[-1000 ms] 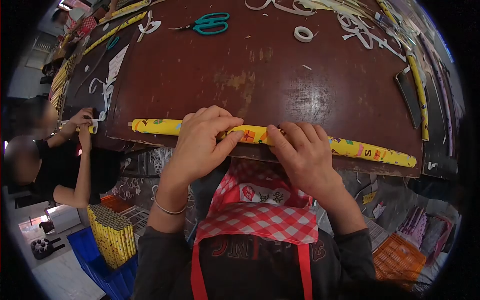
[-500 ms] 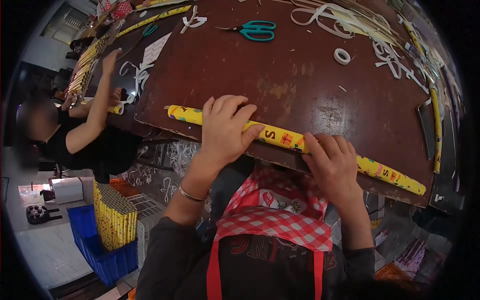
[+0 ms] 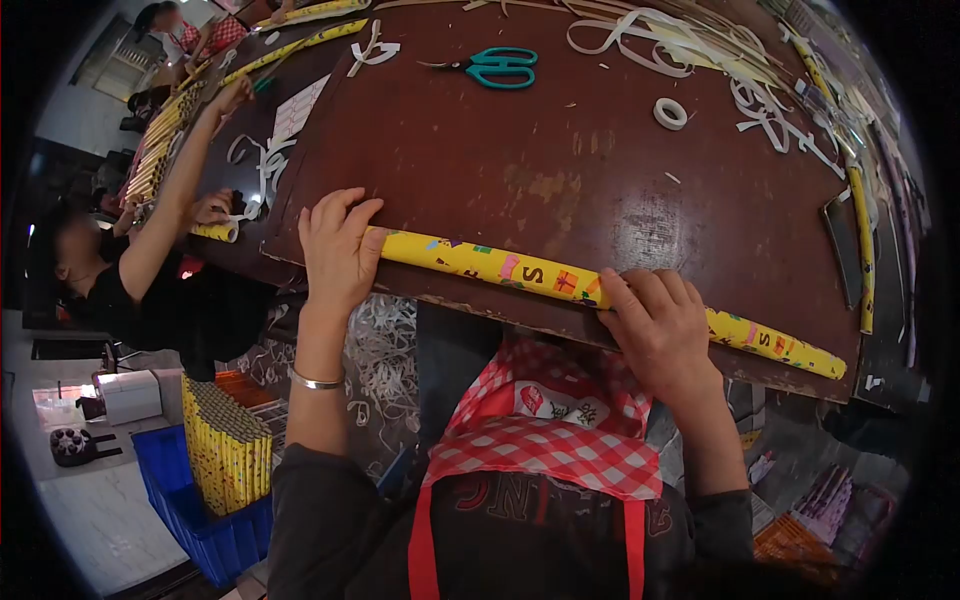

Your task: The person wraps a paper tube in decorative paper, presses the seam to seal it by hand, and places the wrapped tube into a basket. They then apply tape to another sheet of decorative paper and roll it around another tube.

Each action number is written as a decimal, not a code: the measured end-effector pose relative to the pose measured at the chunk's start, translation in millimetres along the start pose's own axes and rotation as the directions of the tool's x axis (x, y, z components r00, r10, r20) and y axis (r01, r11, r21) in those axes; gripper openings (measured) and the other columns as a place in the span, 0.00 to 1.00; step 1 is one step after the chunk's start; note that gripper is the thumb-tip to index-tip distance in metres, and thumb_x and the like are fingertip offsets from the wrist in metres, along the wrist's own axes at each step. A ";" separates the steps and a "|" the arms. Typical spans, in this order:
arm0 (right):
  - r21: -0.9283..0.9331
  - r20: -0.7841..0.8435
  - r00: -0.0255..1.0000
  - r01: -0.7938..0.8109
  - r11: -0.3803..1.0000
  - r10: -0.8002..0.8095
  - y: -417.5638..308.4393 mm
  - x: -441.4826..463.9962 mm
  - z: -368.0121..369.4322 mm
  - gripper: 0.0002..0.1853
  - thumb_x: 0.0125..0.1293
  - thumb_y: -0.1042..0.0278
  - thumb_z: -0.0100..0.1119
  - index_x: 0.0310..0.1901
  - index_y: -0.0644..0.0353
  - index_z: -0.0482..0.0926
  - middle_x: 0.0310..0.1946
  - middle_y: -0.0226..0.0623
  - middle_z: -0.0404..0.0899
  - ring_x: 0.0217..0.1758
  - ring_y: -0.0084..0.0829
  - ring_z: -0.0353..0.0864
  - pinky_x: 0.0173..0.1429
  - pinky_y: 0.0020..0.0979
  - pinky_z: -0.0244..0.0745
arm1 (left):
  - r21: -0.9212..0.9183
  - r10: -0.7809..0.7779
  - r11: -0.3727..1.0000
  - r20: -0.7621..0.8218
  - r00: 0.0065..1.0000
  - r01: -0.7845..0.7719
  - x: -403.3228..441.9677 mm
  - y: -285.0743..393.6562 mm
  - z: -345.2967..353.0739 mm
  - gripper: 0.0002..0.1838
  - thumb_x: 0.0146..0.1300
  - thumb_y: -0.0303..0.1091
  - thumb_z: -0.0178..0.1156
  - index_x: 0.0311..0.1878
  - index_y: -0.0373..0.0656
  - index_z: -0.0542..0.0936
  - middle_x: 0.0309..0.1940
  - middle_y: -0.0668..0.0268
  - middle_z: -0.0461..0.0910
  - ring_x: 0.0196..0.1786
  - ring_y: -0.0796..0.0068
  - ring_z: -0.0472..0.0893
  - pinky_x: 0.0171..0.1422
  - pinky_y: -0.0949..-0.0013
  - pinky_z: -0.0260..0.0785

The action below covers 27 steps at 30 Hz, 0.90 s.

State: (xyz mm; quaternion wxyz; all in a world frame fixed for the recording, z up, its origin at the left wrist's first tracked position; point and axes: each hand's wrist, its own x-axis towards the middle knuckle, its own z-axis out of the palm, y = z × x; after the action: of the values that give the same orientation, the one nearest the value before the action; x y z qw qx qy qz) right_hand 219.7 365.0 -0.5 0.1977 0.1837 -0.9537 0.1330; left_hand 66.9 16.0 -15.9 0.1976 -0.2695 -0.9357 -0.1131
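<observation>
A long yellow printed roll [image 3: 490,268] lies along the near edge of the dark red-brown table [image 3: 450,150]. My left hand [image 3: 338,245] is at the roll's left end, with fingers curved over it and the thumb on its near side; that end is hidden under the hand. Farther right, my right hand [image 3: 660,325] has its fingers bent over the roll and covers a stretch of it. The right end of the roll shows beyond that hand. Teal-handled scissors [image 3: 500,68] and a white tape ring [image 3: 670,114] lie farther back on the table.
White strips [image 3: 640,45] lie at the back of the table. A dark flat tool [image 3: 843,250] rests near the right edge. At left, a co-worker's arm [image 3: 185,190] is raised beside another roll. Below stands a blue crate [image 3: 215,545] with many yellow rolls.
My left hand has slid left along the roll to its end, while my right hand stays on its right part. The view has shifted, and the co-worker's arm has risen.
</observation>
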 end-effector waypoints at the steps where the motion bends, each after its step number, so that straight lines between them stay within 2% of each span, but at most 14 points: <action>1: 0.003 0.009 1.000 -0.003 1.000 0.003 0.0 -0.2 0.0 0.24 0.57 0.65 0.69 0.57 0.58 0.77 0.42 0.36 0.78 0.41 0.36 0.76 0.43 0.38 0.72 | 0.005 -0.003 1.000 -0.016 1.000 0.003 -1.9 -4.6 0.5 0.28 0.72 0.59 0.45 0.52 0.46 0.83 0.58 0.63 0.75 0.65 0.57 0.71 0.71 0.37 0.53; 6: 0.001 0.006 1.000 0.001 1.000 -0.001 1.7 -1.0 0.6 0.24 0.57 0.65 0.69 0.56 0.58 0.78 0.42 0.36 0.78 0.41 0.36 0.76 0.43 0.38 0.72 | -0.001 0.002 1.000 -0.011 1.000 -0.002 -2.9 -12.0 -0.1 0.28 0.72 0.59 0.45 0.53 0.46 0.82 0.60 0.62 0.75 0.66 0.56 0.70 0.72 0.40 0.53; 8: -0.003 0.008 1.000 -0.002 1.000 0.003 -1.0 2.4 -1.0 0.24 0.57 0.65 0.69 0.56 0.58 0.78 0.42 0.36 0.78 0.41 0.36 0.76 0.43 0.38 0.72 | -0.179 0.008 0.984 0.009 1.000 -0.006 -3.4 -20.2 -0.4 0.27 0.67 0.59 0.54 0.53 0.45 0.82 0.62 0.58 0.73 0.68 0.53 0.68 0.73 0.45 0.54; 9: -0.007 0.001 1.000 0.003 1.000 -0.003 -2.3 4.0 -0.8 0.24 0.57 0.65 0.69 0.56 0.58 0.78 0.42 0.36 0.78 0.42 0.35 0.77 0.43 0.38 0.72 | -0.180 0.010 0.984 0.009 1.000 -0.009 -2.4 -20.1 -3.7 0.27 0.67 0.59 0.54 0.53 0.45 0.82 0.62 0.58 0.73 0.68 0.53 0.68 0.73 0.45 0.54; 11: -0.010 -0.007 1.000 0.009 1.000 -0.009 -3.2 3.4 -0.4 0.24 0.57 0.65 0.69 0.56 0.58 0.78 0.42 0.36 0.78 0.42 0.35 0.77 0.43 0.38 0.73 | -0.115 0.041 0.993 0.068 0.997 -0.033 -2.2 -14.9 -12.3 0.28 0.59 0.58 0.65 0.54 0.45 0.82 0.66 0.55 0.70 0.71 0.50 0.65 0.74 0.50 0.54; 12: -0.011 -0.005 1.000 0.004 1.000 -0.005 -2.8 2.9 -0.1 0.24 0.57 0.64 0.69 0.56 0.57 0.78 0.42 0.36 0.78 0.42 0.35 0.77 0.43 0.38 0.73 | -0.115 0.039 0.993 0.068 0.997 -0.031 -1.8 -15.4 -13.0 0.28 0.59 0.58 0.65 0.54 0.45 0.82 0.66 0.55 0.70 0.71 0.50 0.65 0.74 0.50 0.54; 14: -0.012 -0.003 1.000 0.000 1.000 0.000 -2.6 2.5 0.8 0.24 0.57 0.64 0.69 0.56 0.57 0.78 0.42 0.36 0.78 0.42 0.35 0.77 0.43 0.38 0.73 | -0.234 -0.066 0.966 0.174 0.983 0.107 0.2 -18.5 -13.9 0.32 0.52 0.56 0.72 0.55 0.44 0.81 0.68 0.54 0.67 0.73 0.50 0.63 0.75 0.51 0.54; 17: -0.015 -0.010 1.000 0.004 1.000 -0.004 -1.8 2.4 0.8 0.25 0.57 0.64 0.69 0.57 0.57 0.78 0.43 0.35 0.78 0.42 0.35 0.77 0.43 0.37 0.73 | -0.313 -0.118 0.932 0.212 0.970 0.182 0.1 -24.8 -18.7 0.32 0.53 0.53 0.73 0.56 0.43 0.81 0.70 0.53 0.66 0.74 0.50 0.62 0.75 0.53 0.56; 21: -0.014 -0.004 1.000 -0.003 1.000 0.003 -2.5 2.7 -0.2 0.25 0.57 0.65 0.69 0.57 0.57 0.78 0.43 0.36 0.78 0.42 0.35 0.77 0.43 0.37 0.73 | -0.324 -0.205 0.906 0.231 0.951 0.274 -8.2 -40.6 -26.7 0.32 0.52 0.51 0.74 0.57 0.43 0.80 0.70 0.52 0.65 0.74 0.51 0.63 0.74 0.54 0.59; 27: -0.012 0.003 1.000 0.001 1.000 0.000 -2.2 1.6 -0.2 0.25 0.57 0.66 0.69 0.57 0.58 0.78 0.43 0.37 0.78 0.42 0.36 0.77 0.43 0.38 0.72 | -0.203 -0.339 0.910 0.143 0.930 0.362 -25.7 -63.1 -38.9 0.31 0.54 0.47 0.74 0.59 0.43 0.79 0.70 0.52 0.66 0.72 0.52 0.66 0.73 0.55 0.62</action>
State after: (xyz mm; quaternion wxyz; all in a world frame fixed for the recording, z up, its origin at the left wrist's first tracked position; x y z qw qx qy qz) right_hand 219.3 362.6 0.8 0.1975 0.1829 -0.9547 0.1270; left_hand 64.2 -60.5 1.3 0.0929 -0.1232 -0.9589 -0.2380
